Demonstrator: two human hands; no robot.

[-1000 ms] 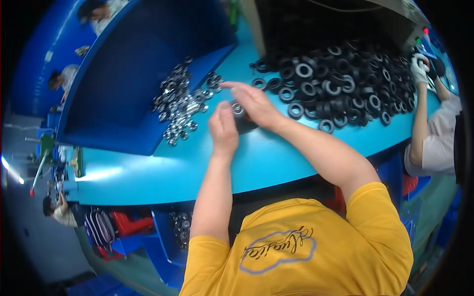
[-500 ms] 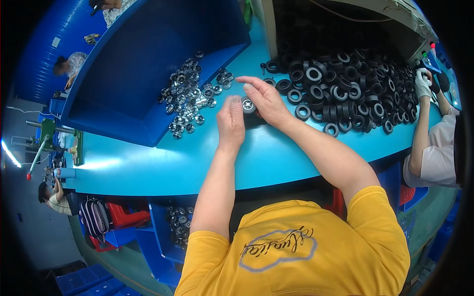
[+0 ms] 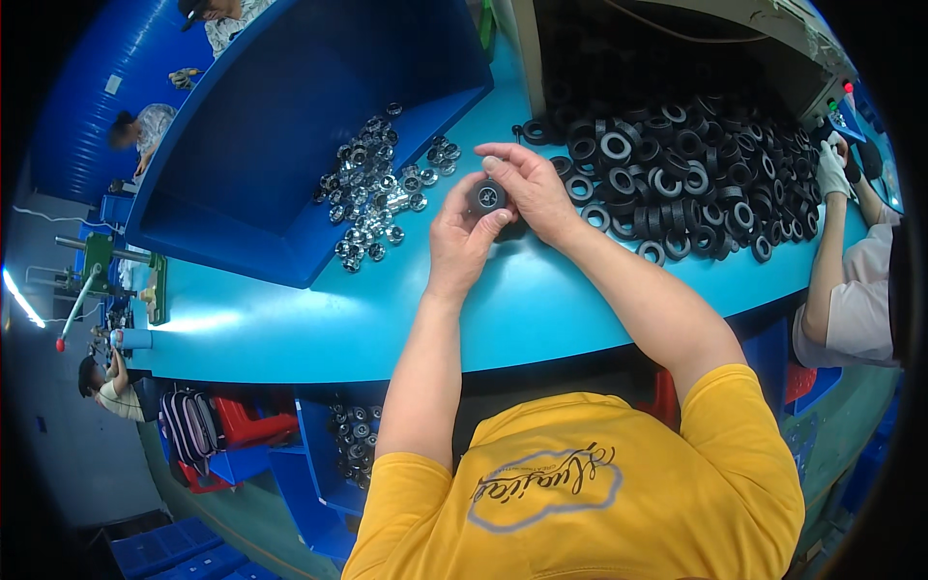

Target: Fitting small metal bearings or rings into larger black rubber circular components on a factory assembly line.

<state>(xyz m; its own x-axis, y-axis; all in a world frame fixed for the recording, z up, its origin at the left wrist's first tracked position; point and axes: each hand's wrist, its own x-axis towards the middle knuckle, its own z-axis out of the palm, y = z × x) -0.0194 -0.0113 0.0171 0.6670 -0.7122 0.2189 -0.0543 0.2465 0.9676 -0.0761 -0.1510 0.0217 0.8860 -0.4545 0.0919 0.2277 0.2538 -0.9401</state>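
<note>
Between my hands is a small toy wheel (image 3: 487, 198), a black tyre around a silver spoked hub, its hub face turned up. My left hand (image 3: 458, 237) is wrapped round its left and lower side, the thumb pressed on the near edge. From the right, my right hand (image 3: 537, 193) grips it too, with fingers along its far side. Shiny chrome hubs (image 3: 367, 193) lie heaped to the left of my hands, partly inside a tilted blue bin (image 3: 246, 208). A large pile of black rubber tyres (image 3: 677, 184) spreads to the right.
The blue tabletop (image 3: 319, 333) curves across in front of me. Below it, a blue box (image 3: 311, 454) holds more wheels. A co-worker's gloved hand (image 3: 832, 169) is at the far right. At left stands a green hand press (image 3: 97, 266) with a red-knobbed lever.
My left thumb has moved from the wheel's left side to its near edge. The wheel is now more enclosed by both hands, and its black tyre shows more clearly around the hub.
</note>
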